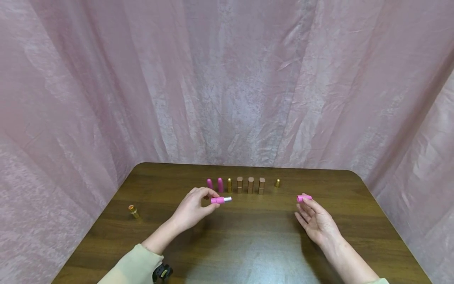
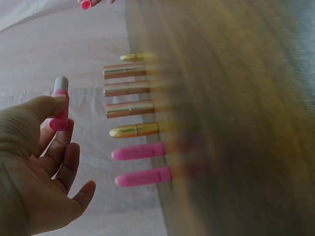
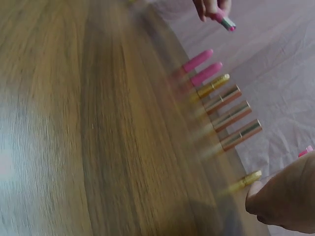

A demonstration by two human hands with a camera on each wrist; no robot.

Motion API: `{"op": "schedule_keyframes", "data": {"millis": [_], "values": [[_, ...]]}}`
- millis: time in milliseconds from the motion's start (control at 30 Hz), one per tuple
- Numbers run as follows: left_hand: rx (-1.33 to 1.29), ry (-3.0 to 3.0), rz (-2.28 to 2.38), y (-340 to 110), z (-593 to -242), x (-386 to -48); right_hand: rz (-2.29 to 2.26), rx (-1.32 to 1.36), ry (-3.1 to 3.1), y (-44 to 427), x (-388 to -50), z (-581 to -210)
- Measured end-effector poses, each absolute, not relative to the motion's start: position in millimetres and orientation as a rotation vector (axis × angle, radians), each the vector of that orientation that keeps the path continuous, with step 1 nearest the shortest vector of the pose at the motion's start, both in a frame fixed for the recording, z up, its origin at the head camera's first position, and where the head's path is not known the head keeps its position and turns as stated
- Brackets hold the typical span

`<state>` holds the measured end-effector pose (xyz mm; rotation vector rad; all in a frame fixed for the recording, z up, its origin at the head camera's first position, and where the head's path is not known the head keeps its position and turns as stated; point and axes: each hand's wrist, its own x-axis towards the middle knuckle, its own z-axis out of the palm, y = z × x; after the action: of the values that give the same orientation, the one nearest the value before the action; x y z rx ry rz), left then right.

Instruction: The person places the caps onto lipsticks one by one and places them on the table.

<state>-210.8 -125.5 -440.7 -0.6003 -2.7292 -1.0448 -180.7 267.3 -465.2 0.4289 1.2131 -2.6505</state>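
Note:
My left hand [image 1: 193,209] pinches the pink base of an uncapped lipstick [image 1: 220,200] between thumb and fingers, its silver inner tube pointing right. In the left wrist view that lipstick [image 2: 60,105] stands almost upright, apart from the table. Away to the right, my right hand [image 1: 319,223] holds a pink lipstick cap [image 1: 304,198] by thumb and fingertips, its open end facing left. Most of this cap [image 3: 306,151] is hidden behind the hand in the right wrist view. Base and cap are well apart.
Behind my hands stands a row: two pink lipsticks [image 1: 220,185], a gold lipstick [image 1: 229,185] and three rose-gold lipsticks [image 1: 250,185]. A short gold piece [image 1: 277,183] stands right of them. Another gold lipstick piece [image 1: 133,211] is at the left. Pink curtains [image 1: 227,86] surround the wooden table [image 1: 255,244].

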Motion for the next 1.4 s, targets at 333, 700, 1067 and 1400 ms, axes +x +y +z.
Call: {"op": "schedule_keyframes", "data": {"millis": [333,700,1067,1400], "values": [[-0.733,-2.71,-1.066,-89,-432,-230,-2.677,0.375,1.278,236,-182,-466],[-0.748,-2.724,-1.142,-55,-436,-235,-2.666,0.432,1.3,199,-184,-462],[-0.761,-2.739,-1.156,-41,-438,-234,-2.669,0.399,1.289,177,-186,-463],[-0.744,-2.74,-1.194,-37,-439,-233,-2.659,0.376,1.259,169,-185,-462]]}}
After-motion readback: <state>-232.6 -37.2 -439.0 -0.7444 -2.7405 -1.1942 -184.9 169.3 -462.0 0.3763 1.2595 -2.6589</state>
